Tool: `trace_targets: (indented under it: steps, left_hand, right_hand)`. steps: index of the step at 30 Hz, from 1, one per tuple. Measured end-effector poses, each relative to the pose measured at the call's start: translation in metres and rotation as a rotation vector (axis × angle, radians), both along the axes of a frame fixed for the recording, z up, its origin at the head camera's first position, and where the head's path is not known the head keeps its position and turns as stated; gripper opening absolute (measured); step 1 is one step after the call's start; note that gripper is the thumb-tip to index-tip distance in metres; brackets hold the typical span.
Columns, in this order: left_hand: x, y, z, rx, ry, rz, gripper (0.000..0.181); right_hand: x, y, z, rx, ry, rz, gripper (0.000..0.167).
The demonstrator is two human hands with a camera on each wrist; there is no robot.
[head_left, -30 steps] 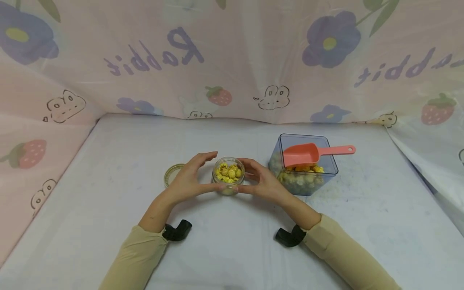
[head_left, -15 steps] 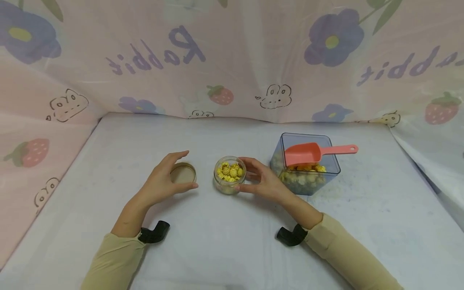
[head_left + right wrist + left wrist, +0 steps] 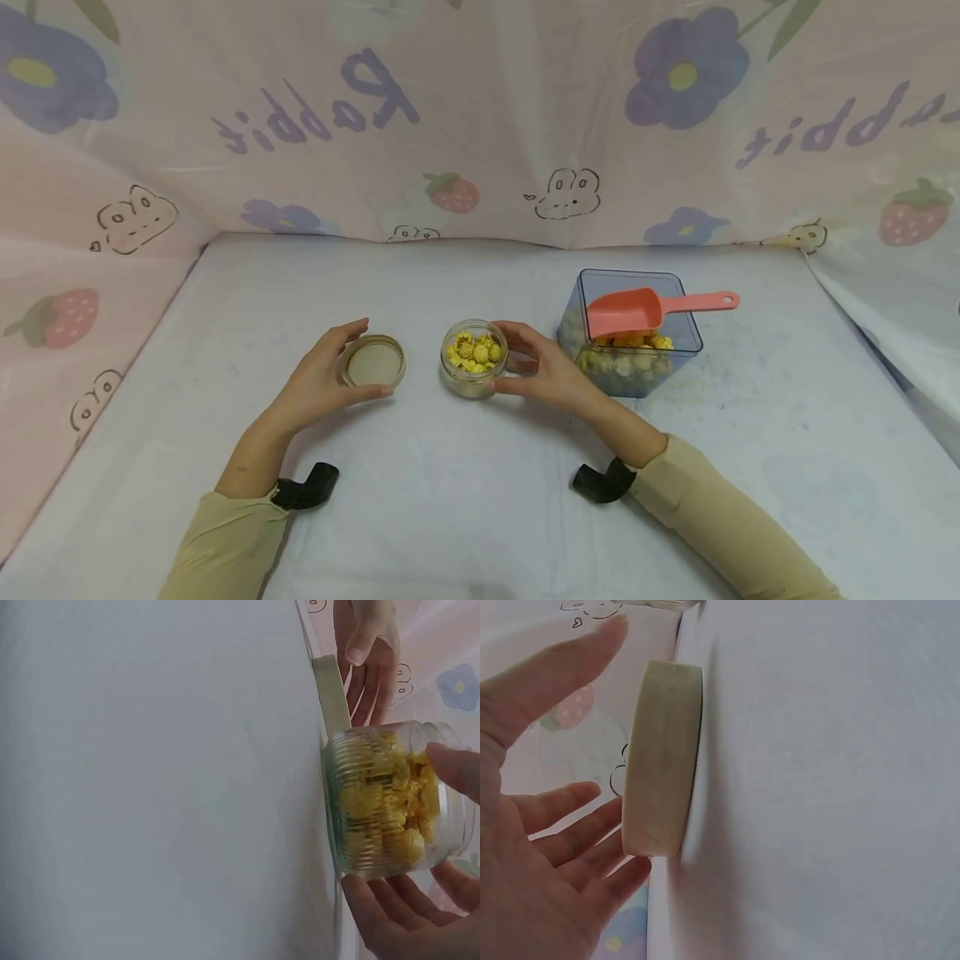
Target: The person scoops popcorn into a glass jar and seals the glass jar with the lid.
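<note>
A ribbed glass jar [image 3: 472, 382] filled with yellow popcorn stands upright on the table, its mouth uncovered. My right hand [image 3: 546, 372] holds its right side, thumb in front and fingers curved behind; the right wrist view shows the popcorn [image 3: 394, 802] through the glass. To the left, a round gold-rimmed lid [image 3: 375, 364] lies with its hollow side up. My left hand [image 3: 318, 372] is spread around the lid's left side, thumb near its front edge. In the left wrist view the thumb stands apart from the lid [image 3: 662, 761], while some fingertips are at its edge.
Right of the jar stands a clear bluish square container [image 3: 626, 379] part full of popcorn. A pink scoop [image 3: 626, 313] rests in it, its handle jutting out over the right rim. A patterned curtain [image 3: 480, 125] borders the white-covered table [image 3: 465, 500] at the back and sides.
My left hand has left the jar and moved left to the lid, its fingers now around it. The right hand stays at the jar, which has hardly moved.
</note>
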State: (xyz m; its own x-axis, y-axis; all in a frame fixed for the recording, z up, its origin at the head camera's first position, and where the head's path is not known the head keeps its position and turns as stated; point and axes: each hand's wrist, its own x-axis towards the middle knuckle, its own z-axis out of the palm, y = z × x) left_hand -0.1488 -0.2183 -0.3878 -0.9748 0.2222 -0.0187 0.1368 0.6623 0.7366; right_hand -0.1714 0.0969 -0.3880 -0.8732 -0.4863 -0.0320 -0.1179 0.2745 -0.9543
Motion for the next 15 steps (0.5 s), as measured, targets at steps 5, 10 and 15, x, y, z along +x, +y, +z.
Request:
trace_targets:
  steps: [5, 10, 15]
  left_hand:
    - [-0.0012, -0.0018, -0.0006, -0.012, 0.005, -0.015, 0.1]
    - [-0.0028, -0.0034, -0.0031, -0.014, -0.015, -0.021, 0.102]
    - [-0.0038, -0.0048, -0.0054, -0.028, -0.031, -0.029, 0.1]
  right_hand:
    - [0.0002, -0.0004, 0.0011, 0.007, -0.003, -0.005, 0.075]
    - [0.0004, -0.0005, 0.0018, 0.012, 0.0, -0.007, 0.075]
    - [0.0002, -0.0001, 0.001, 0.011, -0.006, -0.008, 0.075]
